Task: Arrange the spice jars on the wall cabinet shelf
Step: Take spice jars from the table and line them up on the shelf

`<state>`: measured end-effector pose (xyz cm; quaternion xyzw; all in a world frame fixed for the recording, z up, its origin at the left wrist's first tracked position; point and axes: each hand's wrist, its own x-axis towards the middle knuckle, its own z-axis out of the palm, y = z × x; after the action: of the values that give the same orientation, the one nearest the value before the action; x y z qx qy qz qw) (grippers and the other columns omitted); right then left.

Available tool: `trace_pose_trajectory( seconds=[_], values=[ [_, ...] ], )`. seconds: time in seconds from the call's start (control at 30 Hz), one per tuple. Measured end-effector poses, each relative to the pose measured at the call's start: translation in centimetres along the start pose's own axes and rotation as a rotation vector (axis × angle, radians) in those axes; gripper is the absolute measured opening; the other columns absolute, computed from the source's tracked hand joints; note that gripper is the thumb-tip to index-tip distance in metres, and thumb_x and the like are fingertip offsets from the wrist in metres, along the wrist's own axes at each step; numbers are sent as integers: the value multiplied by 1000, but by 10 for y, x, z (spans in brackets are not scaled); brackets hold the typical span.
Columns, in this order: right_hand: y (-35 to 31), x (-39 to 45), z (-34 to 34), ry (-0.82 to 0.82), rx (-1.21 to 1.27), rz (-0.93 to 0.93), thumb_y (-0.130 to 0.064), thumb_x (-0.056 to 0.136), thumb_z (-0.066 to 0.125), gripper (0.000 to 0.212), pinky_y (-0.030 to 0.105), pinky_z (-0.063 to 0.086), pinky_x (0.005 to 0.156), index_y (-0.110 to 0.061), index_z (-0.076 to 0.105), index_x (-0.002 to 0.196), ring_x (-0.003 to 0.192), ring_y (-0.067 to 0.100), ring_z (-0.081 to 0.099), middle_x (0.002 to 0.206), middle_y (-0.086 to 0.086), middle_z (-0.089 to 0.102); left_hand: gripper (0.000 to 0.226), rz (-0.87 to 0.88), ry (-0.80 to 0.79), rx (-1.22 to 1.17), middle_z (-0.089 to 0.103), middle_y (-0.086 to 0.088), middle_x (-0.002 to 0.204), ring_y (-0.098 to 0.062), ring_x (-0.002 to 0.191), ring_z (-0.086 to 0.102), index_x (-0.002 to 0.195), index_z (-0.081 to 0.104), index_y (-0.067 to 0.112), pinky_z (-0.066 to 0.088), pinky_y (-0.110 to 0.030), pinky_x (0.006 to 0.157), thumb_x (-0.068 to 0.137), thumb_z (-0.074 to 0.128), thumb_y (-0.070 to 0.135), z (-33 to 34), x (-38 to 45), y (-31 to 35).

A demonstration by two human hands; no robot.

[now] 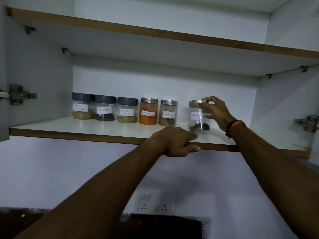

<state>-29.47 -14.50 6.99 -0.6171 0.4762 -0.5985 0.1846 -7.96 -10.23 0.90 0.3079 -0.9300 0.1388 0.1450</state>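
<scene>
Several labelled spice jars stand in a row at the back of the white cabinet shelf (96, 128): three with dark grey lids (82, 106) (105, 108) (127, 109), then an orange powder jar (148, 111) and a brownish jar (168, 113), both with steel lids. Further right, apart from the row, stands a clear cloves jar (196, 118) with a steel lid. My right hand (215, 112) grips that jar near its lid. My left hand (176, 142) grips the shelf's front edge, fingers on top and thumb below.
An upper shelf (155, 33) spans the cabinet above. Door hinges sit at the left wall (19, 94) and right wall (307, 123). A switch and socket plate (155, 200) is on the wall below, above a dark counter (165, 226).
</scene>
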Motion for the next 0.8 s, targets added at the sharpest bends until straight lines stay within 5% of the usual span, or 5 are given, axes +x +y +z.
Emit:
trace_pose_trajectory(
  seconds=[0.23,0.4,0.53,0.8],
  values=[
    [21,19,11,-25,-45,-32,-21,85,81,34,48,52,98,-17,62,113,113,26,65,126,10,65,63,-21,-23,-30,56,-8,144,-24,125,57,151,41,19,46,-43,105,101,39,57,-4,0,3],
    [20,34,13,-28,-213,-47,-23,88,78,37,40,49,97,-14,64,121,111,23,64,108,-2,69,60,-23,-17,-44,60,-8,138,-24,120,59,148,45,17,48,-42,102,101,41,55,-4,0,3],
    [20,39,16,-23,-245,-48,-16,90,75,36,50,50,107,-10,64,124,117,30,63,121,9,68,60,-24,-4,-47,62,-8,137,-24,117,61,147,46,17,49,-41,100,101,41,56,-2,1,1],
    [26,43,26,36,-339,-102,-19,92,73,35,49,52,105,-9,64,124,120,29,62,128,11,66,63,-32,-6,-51,58,-7,143,-24,123,58,149,43,18,48,-43,103,100,41,57,-1,3,0]
  ],
)
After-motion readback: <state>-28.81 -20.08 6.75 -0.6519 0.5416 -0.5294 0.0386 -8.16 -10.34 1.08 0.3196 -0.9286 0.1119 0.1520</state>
